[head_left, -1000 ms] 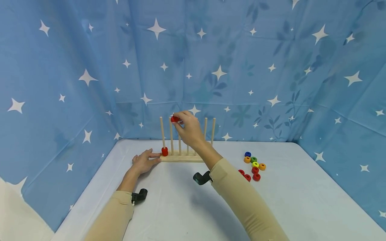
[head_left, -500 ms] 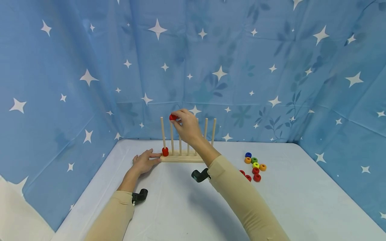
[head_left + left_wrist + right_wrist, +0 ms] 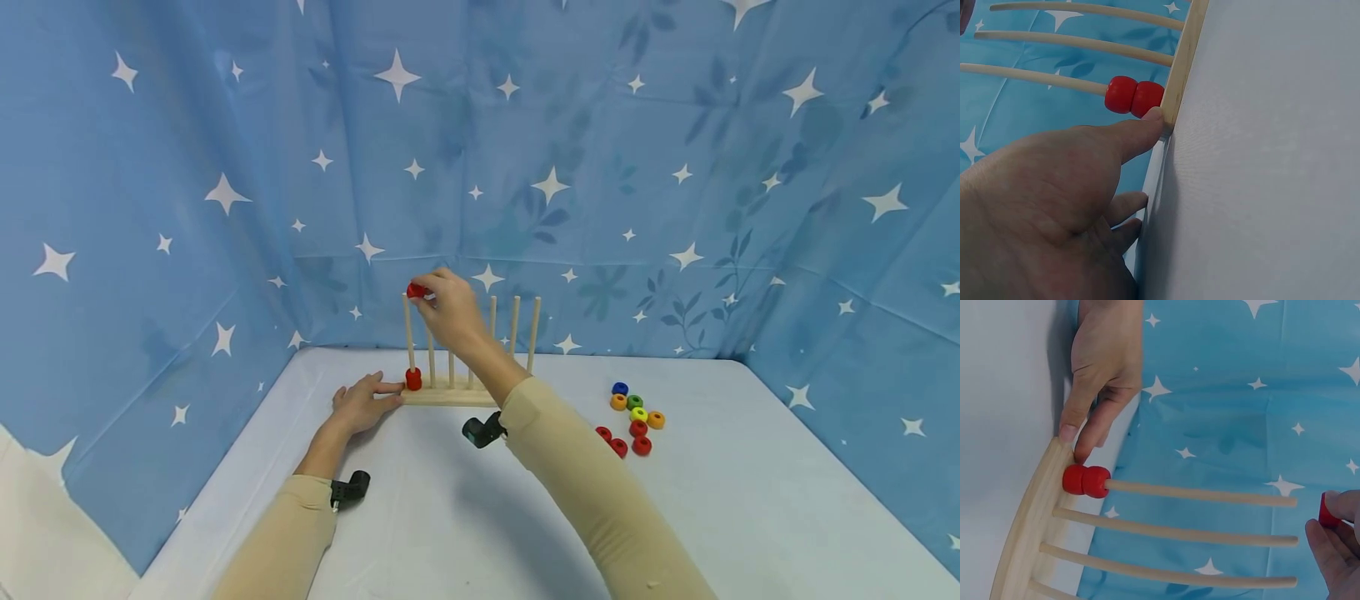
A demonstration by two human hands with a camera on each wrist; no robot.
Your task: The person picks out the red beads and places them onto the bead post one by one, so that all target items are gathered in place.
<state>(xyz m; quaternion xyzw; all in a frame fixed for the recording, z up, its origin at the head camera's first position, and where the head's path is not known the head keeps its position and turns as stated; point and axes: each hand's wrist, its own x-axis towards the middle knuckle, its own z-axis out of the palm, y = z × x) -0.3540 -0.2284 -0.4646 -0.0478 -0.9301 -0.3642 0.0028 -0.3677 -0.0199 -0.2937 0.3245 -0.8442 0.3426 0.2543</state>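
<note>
On the white-covered table [image 3: 420,517], near its far edge, stands a pale wooden rack [image 3: 450,397] with a straight base and upright round pegs. The left hand [image 3: 363,404] rests at the left end of this base, its thumb and forefinger stretched out and touching it, no finger curled; I suppose this keeps the rack from sliding. The right hand [image 3: 452,310] pinches one glossy red round bead [image 3: 415,290] between thumb and fingers, close to the tip of the leftmost wooden peg [image 3: 410,337]; in the right wrist view a small gap separates them. Such a light grip at the bead's side probably leaves its hole free. Two red beads [image 3: 413,379] sit at the foot of this same peg. Loose beads in blue, orange, green, yellow and red [image 3: 641,446] lie toward the table's right edge, perhaps so placed for easy reach.
</note>
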